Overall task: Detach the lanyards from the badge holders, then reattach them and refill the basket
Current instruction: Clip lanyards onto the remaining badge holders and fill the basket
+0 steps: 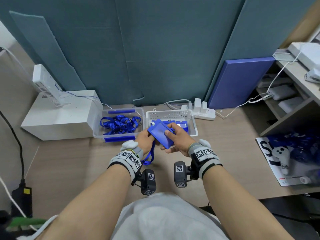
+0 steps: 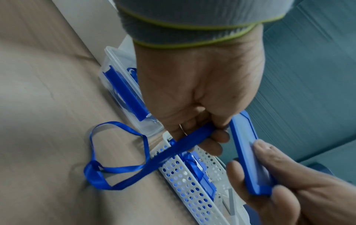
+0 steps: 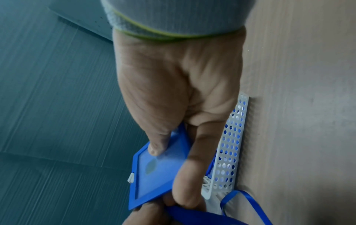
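Over the near rim of the white perforated basket (image 1: 170, 114), both hands hold one blue badge holder (image 1: 161, 134). My right hand (image 1: 171, 139) grips the holder, thumb on its face and fingers beneath; the right wrist view shows that grip (image 3: 171, 173) on the holder (image 3: 154, 175). My left hand (image 1: 148, 136) curls its fingers (image 2: 213, 137) round the blue lanyard (image 2: 190, 137) at the holder's (image 2: 244, 152) end. The lanyard's loop (image 1: 149, 157) hangs down onto the table. The clip joining them is hidden by the fingers. More blue holders (image 1: 181, 126) lie in the basket.
A clear bin (image 1: 97, 126) with several loose blue lanyards stands left of the basket. Behind are a power strip (image 1: 203, 112) and a white box (image 1: 58, 118). At the right lie a magazine (image 1: 266, 153) with a white controller (image 1: 281, 157) and shelves.
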